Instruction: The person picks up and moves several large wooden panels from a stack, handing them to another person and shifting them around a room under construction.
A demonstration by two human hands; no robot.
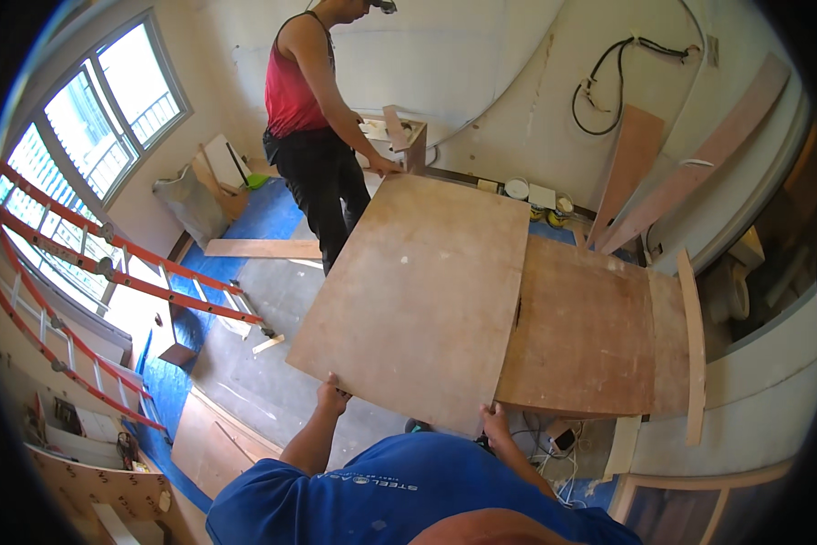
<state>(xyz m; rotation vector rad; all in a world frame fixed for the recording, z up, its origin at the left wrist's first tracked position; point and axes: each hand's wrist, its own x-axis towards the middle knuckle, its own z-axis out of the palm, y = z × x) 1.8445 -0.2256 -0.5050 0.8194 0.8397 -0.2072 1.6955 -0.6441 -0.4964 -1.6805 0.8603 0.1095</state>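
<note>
A large tan plywood sheet (pixel 418 291) is held up in front of me, overlapping the left part of another plywood panel (pixel 581 327). My left hand (pixel 333 397) grips its near edge toward the left corner, fingers hidden underneath. At the near right corner, my right hand (pixel 496 427) is closed on the same sheet, its thumb showing by the edge. A co-worker in a red tank top (pixel 301 82) stands across from me, with a hand (pixel 386 165) at the far left corner of the sheet.
An orange ladder (pixel 154 282) leans in from the left by the window. Long boards (pixel 699 163) lean on the right wall. Paint cans (pixel 558 213) stand along the far wall. Cables and a power strip (pixel 563 440) lie below my right hand. Blue sheeting covers parts of the floor.
</note>
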